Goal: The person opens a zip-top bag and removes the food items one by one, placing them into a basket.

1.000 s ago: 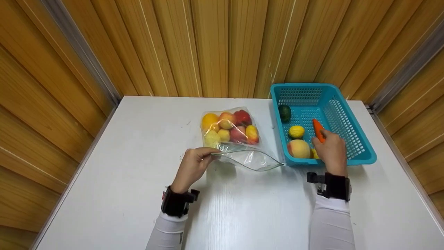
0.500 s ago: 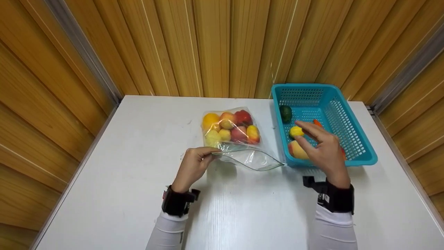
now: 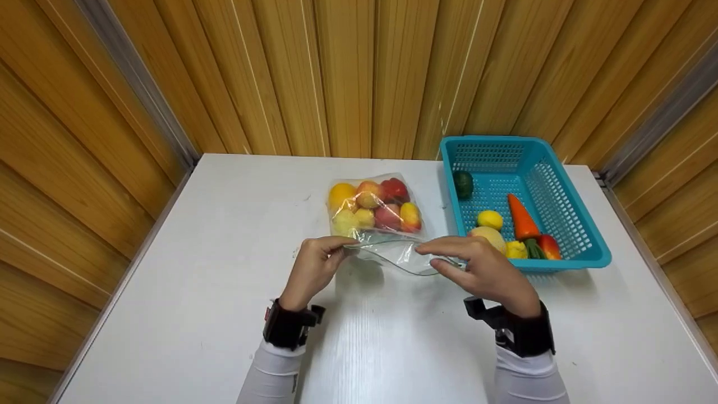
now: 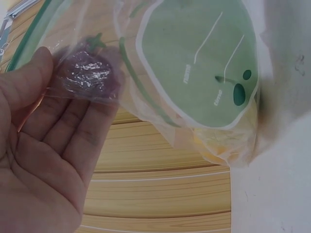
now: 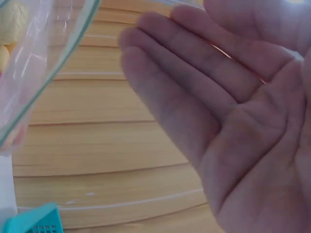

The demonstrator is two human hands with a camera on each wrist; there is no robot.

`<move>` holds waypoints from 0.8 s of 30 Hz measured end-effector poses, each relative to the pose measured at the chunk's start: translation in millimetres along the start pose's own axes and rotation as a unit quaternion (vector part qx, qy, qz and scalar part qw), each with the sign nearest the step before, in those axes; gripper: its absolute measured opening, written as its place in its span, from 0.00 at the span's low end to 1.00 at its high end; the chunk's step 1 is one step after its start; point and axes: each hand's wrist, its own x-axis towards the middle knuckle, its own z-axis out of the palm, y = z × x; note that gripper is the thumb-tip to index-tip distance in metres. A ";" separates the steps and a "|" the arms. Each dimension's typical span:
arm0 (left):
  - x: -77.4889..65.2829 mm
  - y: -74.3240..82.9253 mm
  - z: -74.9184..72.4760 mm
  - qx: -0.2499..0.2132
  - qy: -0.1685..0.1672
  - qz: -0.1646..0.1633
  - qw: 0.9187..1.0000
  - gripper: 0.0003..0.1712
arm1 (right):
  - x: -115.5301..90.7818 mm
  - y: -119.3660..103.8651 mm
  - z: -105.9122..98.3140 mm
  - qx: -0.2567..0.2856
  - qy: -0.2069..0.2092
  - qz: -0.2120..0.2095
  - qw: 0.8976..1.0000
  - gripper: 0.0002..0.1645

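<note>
My left hand (image 3: pixel 314 269) pinches the left end of the mouth of a clear zip bag (image 3: pixel 387 247) between thumb and fingers. Inside the bag lie an orange (image 3: pixel 341 195), a red pepper (image 3: pixel 395 191), a mango (image 3: pixel 410 216) and several other fruits. Its green printed panel (image 4: pixel 194 63) faces the left wrist camera, and a purplish thing with a green stem (image 4: pixel 90 73) shows through the plastic. Over the right end of the bag's parted mouth hovers my right hand (image 3: pixel 485 272), fingers extended and holding nothing. Whether its fingertips touch the plastic, I cannot tell.
To the right stands a blue basket (image 3: pixel 578 224). In it are a carrot (image 3: pixel 523 217), a lemon (image 3: pixel 489 219), a dark green avocado-like piece (image 3: pixel 463 185), a peach (image 3: pixel 487 237) and a red-yellow fruit (image 3: pixel 548 247). A wood-patterned wall (image 3: pixel 348 84) rises behind the white table (image 3: pixel 247 224).
My right hand has let go of the carrot in the basket, lifted and moved left to the bag's mouth. The lemon has shifted slightly right. My left hand has stayed put.
</note>
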 end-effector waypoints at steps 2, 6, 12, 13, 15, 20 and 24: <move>0.1 -0.2 0.2 -0.001 0.000 0.002 1.000 0.07 | 3.7 0.3 5.4 -0.010 -0.041 0.009 0.999 0.16; 0.4 -0.6 0.6 -0.004 0.002 0.005 1.000 0.07 | 14.5 3.4 22.2 -0.023 -0.106 0.028 0.994 0.16; 1.0 1.7 0.9 -0.004 -0.001 -0.003 1.000 0.08 | 30.1 14.9 51.1 -0.063 -0.138 0.036 0.988 0.20; 1.1 1.9 1.0 -0.005 -0.001 -0.004 1.000 0.08 | 32.2 17.4 54.9 -0.071 -0.139 0.038 0.987 0.21; 1.2 2.3 1.0 -0.007 -0.001 -0.005 1.000 0.08 | 34.6 23.1 61.4 -0.085 -0.137 0.049 0.986 0.22; 0.9 1.4 1.2 -0.009 -0.003 0.003 1.000 0.07 | 36.8 35.7 73.7 -0.118 -0.098 0.083 0.985 0.24; 1.1 1.5 1.7 -0.006 -0.005 0.006 1.000 0.08 | 38.1 44.1 83.1 -0.120 -0.059 0.104 0.986 0.31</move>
